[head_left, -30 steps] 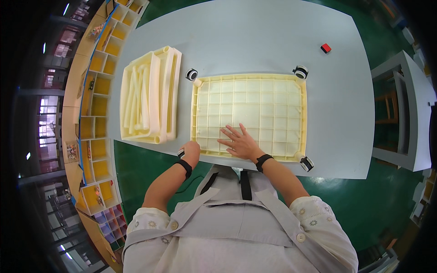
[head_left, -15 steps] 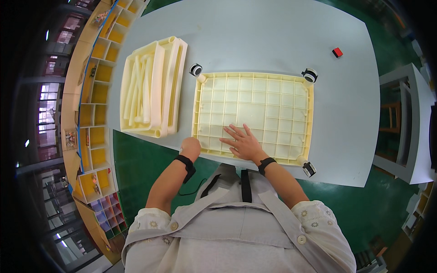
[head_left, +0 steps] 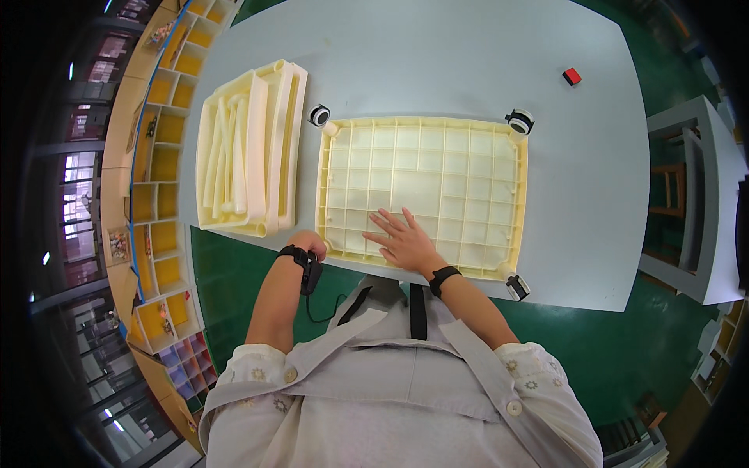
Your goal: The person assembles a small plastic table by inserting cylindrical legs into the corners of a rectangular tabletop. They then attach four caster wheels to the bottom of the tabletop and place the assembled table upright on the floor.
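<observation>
A cream plastic shelf panel lies on the table, ribbed grid side up. Black-and-white caster wheels sit at its far left, far right and near right corners. My left hand is closed at the near left corner; whatever its fingers grip there is hidden. Spread and flat, my right hand rests on the grid near the front edge, holding nothing.
Left of the panel, stacked cream trays hold several cream tubes. A small red-and-black block lies at the far right of the grey table. Low cubby shelves stand along the left; a grey-white frame stands right.
My left hand has twisted at the corner, its wrist turning with it. The right hand keeps its place on the panel. The whole view has shifted slightly.
</observation>
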`<state>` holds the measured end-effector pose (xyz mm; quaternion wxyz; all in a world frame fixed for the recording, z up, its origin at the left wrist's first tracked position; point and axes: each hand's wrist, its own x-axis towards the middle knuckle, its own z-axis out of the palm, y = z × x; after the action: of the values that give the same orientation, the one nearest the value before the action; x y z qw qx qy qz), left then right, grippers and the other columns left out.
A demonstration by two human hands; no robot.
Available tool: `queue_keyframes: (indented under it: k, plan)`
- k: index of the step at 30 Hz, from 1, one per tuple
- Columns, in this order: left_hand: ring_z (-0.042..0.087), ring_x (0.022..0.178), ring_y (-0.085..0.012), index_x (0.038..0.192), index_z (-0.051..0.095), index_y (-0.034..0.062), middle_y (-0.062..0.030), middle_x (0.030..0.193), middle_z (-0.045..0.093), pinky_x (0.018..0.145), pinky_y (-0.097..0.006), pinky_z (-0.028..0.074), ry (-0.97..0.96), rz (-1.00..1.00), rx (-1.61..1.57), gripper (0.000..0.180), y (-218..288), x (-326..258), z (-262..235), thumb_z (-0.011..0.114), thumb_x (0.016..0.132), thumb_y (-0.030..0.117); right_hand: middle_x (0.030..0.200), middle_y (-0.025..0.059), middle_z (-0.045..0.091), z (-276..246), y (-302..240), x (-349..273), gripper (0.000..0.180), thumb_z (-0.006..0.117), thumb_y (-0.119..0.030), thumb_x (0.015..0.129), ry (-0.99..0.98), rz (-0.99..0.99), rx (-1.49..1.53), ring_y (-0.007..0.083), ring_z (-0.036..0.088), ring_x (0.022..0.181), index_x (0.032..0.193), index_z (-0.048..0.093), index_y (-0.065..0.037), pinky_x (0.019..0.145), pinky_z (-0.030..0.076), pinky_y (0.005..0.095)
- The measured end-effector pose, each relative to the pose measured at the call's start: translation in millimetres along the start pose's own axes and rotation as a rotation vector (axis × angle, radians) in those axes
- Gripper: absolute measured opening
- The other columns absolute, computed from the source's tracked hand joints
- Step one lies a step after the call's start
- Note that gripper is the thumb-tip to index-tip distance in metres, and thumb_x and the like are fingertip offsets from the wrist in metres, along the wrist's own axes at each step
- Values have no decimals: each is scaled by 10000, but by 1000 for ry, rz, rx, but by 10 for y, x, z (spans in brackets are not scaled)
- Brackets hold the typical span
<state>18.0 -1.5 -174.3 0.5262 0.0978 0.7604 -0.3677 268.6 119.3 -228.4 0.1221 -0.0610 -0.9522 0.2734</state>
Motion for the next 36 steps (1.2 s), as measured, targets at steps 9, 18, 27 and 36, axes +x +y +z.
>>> queue_keyframes:
  k: [9,18,27,36]
  plan:
    - [696,830,-260,844,738,104,-104,887,712,661,-371,552,743,247,611,131,56,-37,558,676,729,100,1536,6,257,-22,10,36,490,488,-318,901,-84,28,-1,211,206,1424,1384,419,-363,1129,164,550]
    - [686,623,-214,788,695,29,-109,663,673,525,-366,529,194,560,-115,162,-384,-628,29,698,746,185,1530,10,266,-59,-76,58,512,525,-307,881,-120,26,-33,214,203,1423,1381,423,-341,1123,174,557]
    - [606,943,-436,1124,477,-39,-260,1009,632,818,-513,467,1271,286,-827,418,-2105,-505,-1026,559,858,273,1528,13,265,-50,-107,101,529,547,-320,867,-149,-9,-126,227,198,1423,1380,418,-350,1109,163,592]
    - [459,1187,-362,1205,511,-11,-214,1258,500,1001,-465,368,1590,917,-241,445,-1042,-404,-1529,500,760,14,1524,19,264,-74,-157,381,543,549,-315,864,-118,150,-161,255,182,1422,1389,408,-330,1064,146,679]
